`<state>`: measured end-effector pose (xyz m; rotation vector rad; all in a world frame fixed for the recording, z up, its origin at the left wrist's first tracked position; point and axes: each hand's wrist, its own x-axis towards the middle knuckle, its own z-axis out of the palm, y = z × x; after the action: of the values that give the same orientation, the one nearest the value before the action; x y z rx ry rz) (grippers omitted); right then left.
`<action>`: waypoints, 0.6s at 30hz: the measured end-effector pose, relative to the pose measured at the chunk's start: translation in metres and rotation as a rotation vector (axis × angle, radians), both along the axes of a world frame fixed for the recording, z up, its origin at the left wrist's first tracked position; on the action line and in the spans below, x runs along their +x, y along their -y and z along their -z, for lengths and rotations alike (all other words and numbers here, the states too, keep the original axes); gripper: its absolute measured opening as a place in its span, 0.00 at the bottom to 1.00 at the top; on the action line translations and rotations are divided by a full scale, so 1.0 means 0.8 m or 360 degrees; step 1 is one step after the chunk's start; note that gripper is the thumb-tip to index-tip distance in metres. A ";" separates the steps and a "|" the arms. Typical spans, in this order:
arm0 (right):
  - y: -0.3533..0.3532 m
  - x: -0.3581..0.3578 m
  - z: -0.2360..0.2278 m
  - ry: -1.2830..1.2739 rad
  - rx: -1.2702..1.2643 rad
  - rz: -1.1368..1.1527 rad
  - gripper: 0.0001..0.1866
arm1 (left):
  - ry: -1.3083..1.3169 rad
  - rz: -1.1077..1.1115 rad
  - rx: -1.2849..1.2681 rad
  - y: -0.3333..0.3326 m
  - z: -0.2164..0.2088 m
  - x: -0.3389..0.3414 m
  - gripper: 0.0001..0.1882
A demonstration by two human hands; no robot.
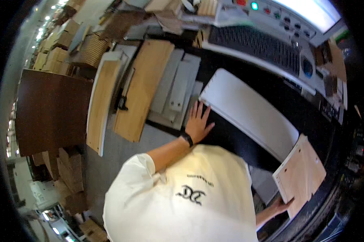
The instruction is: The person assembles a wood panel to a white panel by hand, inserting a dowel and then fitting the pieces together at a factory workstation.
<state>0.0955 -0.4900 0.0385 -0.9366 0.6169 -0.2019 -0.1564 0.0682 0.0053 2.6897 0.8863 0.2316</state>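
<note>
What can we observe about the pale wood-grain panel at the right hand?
The pale wood-grain panel is flat, apparently wooden, with small dark holes near its edges and an uneven lower-right edge. It sits slanted, its upper corner by the right end of the white panel; contact there is unclear. The right hand grips its lower-left edge.

Head-worn and fisheye-wide, we look down across the black bench (226, 135) from above its near edge

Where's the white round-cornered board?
Head view, right of centre: the board lies on the black surface, between the left hand and the pale flat wooden panel.
</note>
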 end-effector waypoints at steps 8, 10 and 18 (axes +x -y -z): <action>-0.050 0.035 0.025 -0.0148 -0.0215 -0.0303 0.28 | -0.0060 -0.0036 0.0088 0.011 0.039 -0.023 0.40; -0.066 0.037 0.018 -0.0226 -0.0236 -0.0305 0.28 | 0.0016 -0.0079 0.0168 0.018 0.025 -0.018 0.36; -0.112 0.024 -0.014 -0.0088 0.0044 -0.0439 0.25 | 0.0822 -0.0485 0.0340 -0.220 -0.129 0.113 0.14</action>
<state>0.1150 -0.4003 0.0497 -0.9922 0.5333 0.0792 -0.0659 0.2444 0.1083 2.4628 1.1367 1.0845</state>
